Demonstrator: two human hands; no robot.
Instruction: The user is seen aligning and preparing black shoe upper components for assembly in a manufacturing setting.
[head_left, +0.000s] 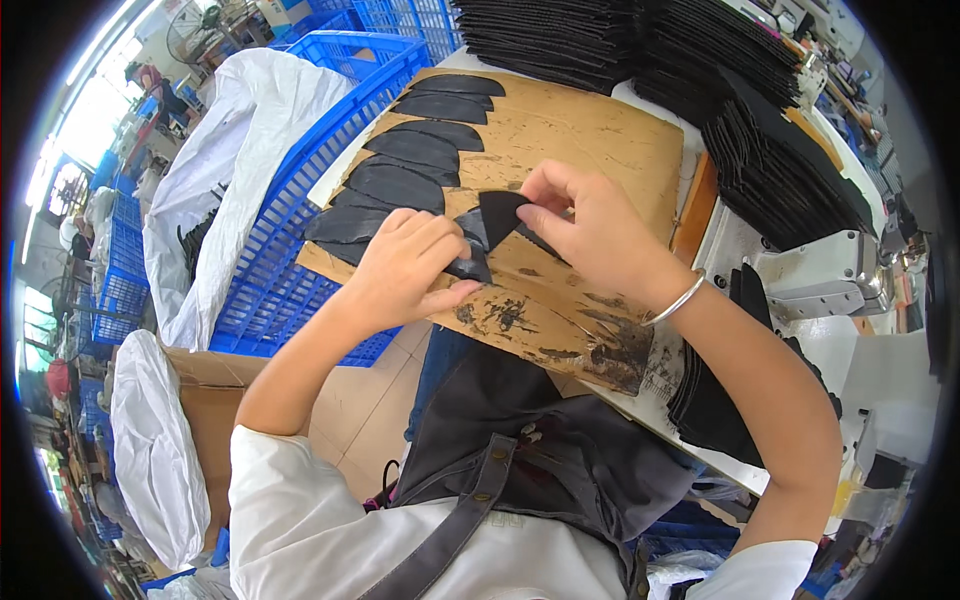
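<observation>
**Hands at a stained board, joining dark cut pieces**

The work surface is a brown cardboard board (590, 130), blotched with dark stains along its near edge, lying on a pale bench. To my left stands a blue plastic crate (300, 200) with a white sack (215, 150) draped inside it, and beyond it more blue crates fill a bright workshop. At my right is a white sewing machine (830, 275). Stacks of black cut pieces (700, 60) are piled along the far and right edges of the bench; their number cannot be told.

On the board, a row of black curved pieces (415, 150) overlaps like scales; about seven are countable. My left hand (405, 270) has its fingers curled, pressing a small black piece (470, 265) flat against the board. My right hand (590, 225), a silver bangle (678, 300) on its wrist, pinches a triangular black piece (497, 215) between thumb and fingertips, just above and touching the left hand's piece at mid-board.
</observation>
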